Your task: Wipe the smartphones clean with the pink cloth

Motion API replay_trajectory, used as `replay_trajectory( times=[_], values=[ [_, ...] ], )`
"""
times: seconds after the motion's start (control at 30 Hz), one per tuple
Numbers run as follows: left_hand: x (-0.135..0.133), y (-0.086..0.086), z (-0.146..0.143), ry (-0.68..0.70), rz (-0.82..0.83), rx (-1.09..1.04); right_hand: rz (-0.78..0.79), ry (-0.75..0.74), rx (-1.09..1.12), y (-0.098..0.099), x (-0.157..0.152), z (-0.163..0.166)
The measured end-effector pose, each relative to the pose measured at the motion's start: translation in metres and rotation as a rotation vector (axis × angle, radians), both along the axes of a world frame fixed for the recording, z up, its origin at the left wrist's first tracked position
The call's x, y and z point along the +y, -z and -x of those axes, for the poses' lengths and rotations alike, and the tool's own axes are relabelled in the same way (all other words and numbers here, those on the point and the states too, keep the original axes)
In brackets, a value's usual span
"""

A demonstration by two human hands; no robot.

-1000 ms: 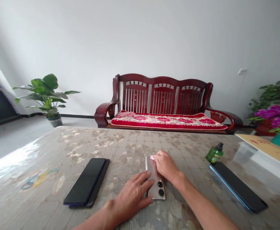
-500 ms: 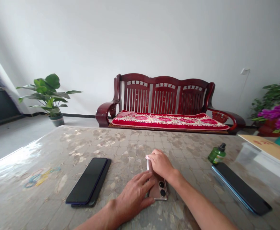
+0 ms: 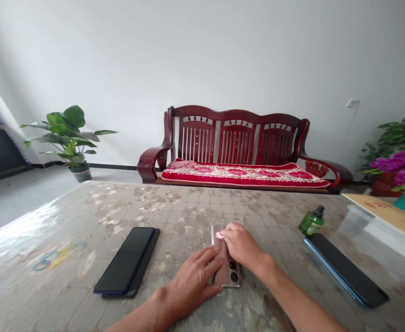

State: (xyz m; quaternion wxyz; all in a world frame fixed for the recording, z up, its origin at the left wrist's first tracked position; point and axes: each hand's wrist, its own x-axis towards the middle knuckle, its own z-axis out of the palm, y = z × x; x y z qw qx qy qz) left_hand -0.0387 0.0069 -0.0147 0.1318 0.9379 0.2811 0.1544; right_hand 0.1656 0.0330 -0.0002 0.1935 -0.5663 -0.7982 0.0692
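A pinkish-bronze phone [image 3: 222,276] lies back side up on the table, its two round dark camera lenses at the end nearer me. Across its left edge rests my left hand [image 3: 196,277], fingers stretched out and apart on the phone. My right hand [image 3: 240,242] is closed on a small pale pink wipe [image 3: 219,235], pressed against the far part of the phone's back. Most of the wipe is hidden under the fingers.
Left stand two stacked dark phones [image 3: 126,260]; rubber bands [image 3: 55,257] lie beyond them. To the right are a black phone [image 3: 346,269], a green spray bottle [image 3: 311,222] and a clear plastic box [image 3: 372,235]. A wooden bench [image 3: 237,138] stands behind the table [image 3: 175,203].
My right hand has moved the wipe from the phone's far left corner slightly nearer and to the right. My left hand stays in place on the phone.
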Motion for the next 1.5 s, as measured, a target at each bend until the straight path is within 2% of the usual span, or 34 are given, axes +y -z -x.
replay_trajectory(
  times=[0.17,0.33,0.47,0.73,0.83,1.0,1.1,1.33,1.5],
  values=[
    [0.002,0.006,0.003,-0.006,0.003,0.045,-0.047,0.128,-0.008,0.004,0.014,-0.001],
    [0.003,0.011,0.002,-0.013,-0.012,0.031,-0.050,0.104,0.082,0.011,-0.013,-0.005],
    [0.003,0.009,0.003,-0.010,-0.011,0.013,-0.048,0.067,0.169,0.016,-0.030,-0.008],
    [0.002,0.007,0.003,0.002,-0.003,-0.027,-0.040,0.130,0.549,0.023,-0.020,-0.014],
    [0.003,-0.001,0.003,0.036,-0.023,-0.003,-0.026,0.139,0.674,0.024,-0.017,-0.017],
    [0.012,-0.032,0.005,0.145,-0.001,0.189,0.017,0.163,0.807,0.020,-0.015,-0.020],
    [0.021,-0.046,0.003,0.198,-0.044,0.267,0.070,0.175,0.902,0.019,-0.015,-0.021],
    [0.043,-0.051,-0.029,0.300,-0.243,0.457,0.085,0.182,1.024,0.024,-0.011,-0.024],
    [0.057,-0.051,-0.046,0.374,-0.308,0.537,0.080,0.194,1.061,0.023,-0.011,-0.024]
  ],
)
